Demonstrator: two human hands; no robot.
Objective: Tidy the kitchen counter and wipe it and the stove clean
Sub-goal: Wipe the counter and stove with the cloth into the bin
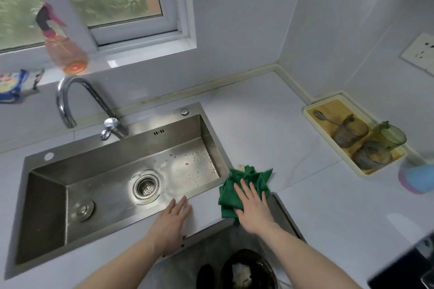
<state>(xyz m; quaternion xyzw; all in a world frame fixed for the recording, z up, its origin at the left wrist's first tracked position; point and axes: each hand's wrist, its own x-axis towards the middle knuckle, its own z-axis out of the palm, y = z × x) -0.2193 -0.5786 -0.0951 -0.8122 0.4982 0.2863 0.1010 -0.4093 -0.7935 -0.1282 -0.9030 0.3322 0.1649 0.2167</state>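
A crumpled green cloth [246,179] lies on the pale counter [270,129] just right of the steel sink [112,164]. My right hand [253,209] presses flat on the cloth's near part, fingers straight and spread. My left hand [171,223] rests flat on the sink's front rim, fingers straight, holding nothing. A small brownish stain [240,167] shows on the counter at the cloth's far edge. The dark corner of the stove [404,267] peeks in at the bottom right.
A cream tray [312,110] by the right wall holds a spoon and three glasses. A blue and pink object [416,179] stands near it. A faucet [77,101], an orange spray bottle [63,47] and a packet [11,87] sit by the window. A black bin [249,270] stands below.
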